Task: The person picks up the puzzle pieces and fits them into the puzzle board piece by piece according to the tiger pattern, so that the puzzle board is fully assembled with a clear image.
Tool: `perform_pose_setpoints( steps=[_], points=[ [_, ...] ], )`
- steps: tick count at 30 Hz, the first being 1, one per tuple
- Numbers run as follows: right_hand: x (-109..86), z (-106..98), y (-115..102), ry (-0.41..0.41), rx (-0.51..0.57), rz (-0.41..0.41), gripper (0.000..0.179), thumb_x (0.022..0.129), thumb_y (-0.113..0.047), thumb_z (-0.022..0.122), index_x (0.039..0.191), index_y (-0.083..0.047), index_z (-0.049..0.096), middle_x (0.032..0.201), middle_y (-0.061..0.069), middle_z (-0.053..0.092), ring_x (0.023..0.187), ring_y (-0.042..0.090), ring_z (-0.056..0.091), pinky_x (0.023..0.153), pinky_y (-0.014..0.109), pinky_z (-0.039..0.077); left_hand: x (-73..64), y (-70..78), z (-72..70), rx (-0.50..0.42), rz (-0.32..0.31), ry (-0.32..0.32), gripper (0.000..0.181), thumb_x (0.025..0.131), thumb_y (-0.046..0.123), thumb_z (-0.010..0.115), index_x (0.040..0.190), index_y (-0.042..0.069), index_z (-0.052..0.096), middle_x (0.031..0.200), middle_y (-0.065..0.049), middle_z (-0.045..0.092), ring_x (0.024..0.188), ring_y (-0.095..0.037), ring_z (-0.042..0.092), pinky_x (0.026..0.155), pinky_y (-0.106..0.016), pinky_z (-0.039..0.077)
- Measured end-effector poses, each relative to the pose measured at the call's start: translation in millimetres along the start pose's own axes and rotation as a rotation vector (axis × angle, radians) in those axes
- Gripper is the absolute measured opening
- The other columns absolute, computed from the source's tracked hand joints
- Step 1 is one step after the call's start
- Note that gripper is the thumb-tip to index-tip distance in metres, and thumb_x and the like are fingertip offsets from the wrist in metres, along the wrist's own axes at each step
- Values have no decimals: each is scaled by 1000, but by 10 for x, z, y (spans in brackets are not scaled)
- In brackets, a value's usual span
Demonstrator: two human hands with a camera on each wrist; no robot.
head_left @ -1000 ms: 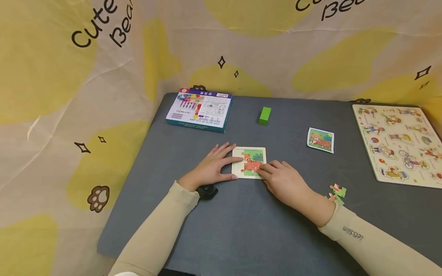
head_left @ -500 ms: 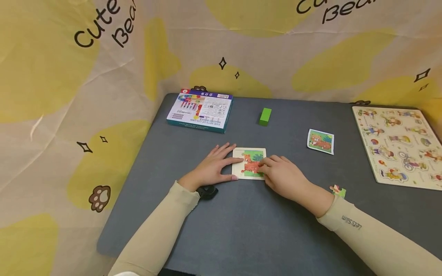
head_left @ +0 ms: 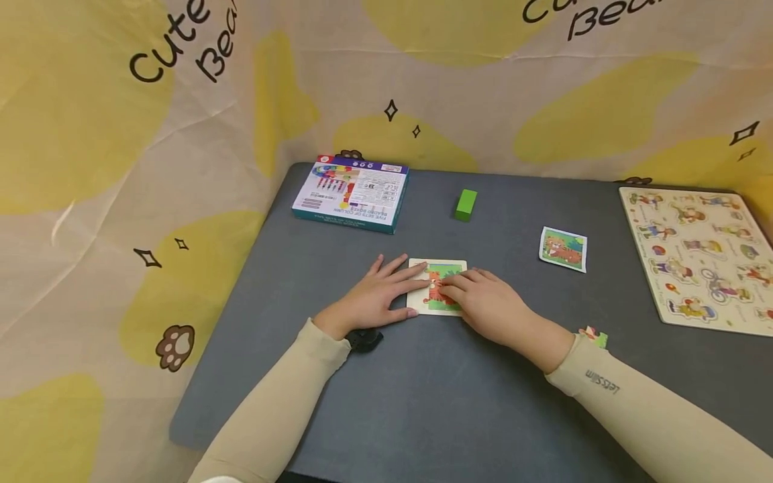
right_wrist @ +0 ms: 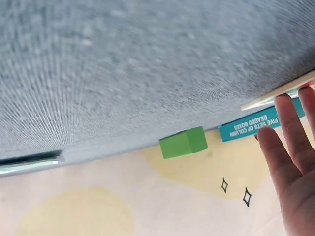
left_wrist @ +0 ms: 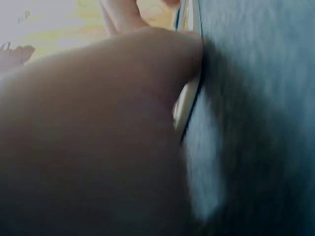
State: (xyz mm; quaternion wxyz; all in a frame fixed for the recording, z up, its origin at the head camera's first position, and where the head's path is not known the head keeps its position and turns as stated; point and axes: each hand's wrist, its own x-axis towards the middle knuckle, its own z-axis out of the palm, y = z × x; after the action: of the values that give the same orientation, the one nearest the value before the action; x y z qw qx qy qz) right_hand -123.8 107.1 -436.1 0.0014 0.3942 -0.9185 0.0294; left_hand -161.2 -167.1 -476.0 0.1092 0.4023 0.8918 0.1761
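Observation:
A small square jigsaw board (head_left: 445,306) with a cream border and an orange tiger on green lies mid-table. My left hand (head_left: 371,298) rests at its left side, fingers spread straight over the border and picture, thumb at the lower left corner. In the left wrist view the thumb (left_wrist: 123,98) covers most of the board's edge (left_wrist: 186,107). From the right, my right hand (head_left: 492,308) presses its fingertips on the middle of the picture; whatever lies under them is hidden. The right wrist view shows those fingers (right_wrist: 291,135) fairly straight at the board's edge (right_wrist: 275,93).
Loose jigsaw pieces (head_left: 600,337) lie partly behind the right sleeve. A tiger picture card (head_left: 563,249) is farther back. Behind the board stand a green block (head_left: 465,204) and a flat bead-set box (head_left: 352,194). A large figure puzzle board (head_left: 694,258) lies at the right.
My right hand has shifted slightly left across the tiger picture. The left fingers now reach a little farther over its upper left. The right sleeve hides more of the loose pieces.

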Motion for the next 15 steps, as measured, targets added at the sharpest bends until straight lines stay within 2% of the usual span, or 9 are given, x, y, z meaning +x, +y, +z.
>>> perform_pose_setpoints(
  steps=[5,8,10,12,13,15],
  points=[
    [-3,-4,33,18,-25,24,45,91,-11,79,135,-6,70,135,11,67,128,34,61,115,54,42,29,32,-8,53,3,-20,59,106,51,56,161,36,43,173,12,17,161,-25,0,123,-64,-8],
    [-51,-41,56,32,-12,27,42,91,-10,78,133,-5,71,135,12,67,125,35,62,112,53,45,17,46,0,76,-4,-23,58,106,51,57,161,35,44,174,11,17,161,-25,0,123,-64,-8],
    [-136,-122,119,62,16,40,36,89,-9,80,125,-6,75,127,12,69,117,35,65,104,53,51,9,56,15,71,-2,-29,58,106,50,57,161,35,44,174,10,17,161,-26,0,123,-64,-8],
    [-304,-252,244,72,48,84,26,87,-10,84,112,-8,78,113,9,71,101,32,68,89,51,57,13,73,49,61,12,-35,58,106,50,57,161,34,44,174,8,17,161,-27,0,123,-65,-8],
    [-408,-335,329,50,66,123,23,85,-12,87,105,-9,78,105,7,70,93,30,69,80,49,58,18,80,64,50,19,-35,59,107,50,57,161,34,43,174,8,17,161,-27,0,123,-65,-8],
    [-636,-498,525,-69,113,225,25,82,-20,91,97,-11,74,95,3,66,80,25,66,68,48,55,29,87,81,32,25,-19,59,106,49,58,162,34,43,174,7,17,161,-26,1,124,-63,-8]
  ],
)
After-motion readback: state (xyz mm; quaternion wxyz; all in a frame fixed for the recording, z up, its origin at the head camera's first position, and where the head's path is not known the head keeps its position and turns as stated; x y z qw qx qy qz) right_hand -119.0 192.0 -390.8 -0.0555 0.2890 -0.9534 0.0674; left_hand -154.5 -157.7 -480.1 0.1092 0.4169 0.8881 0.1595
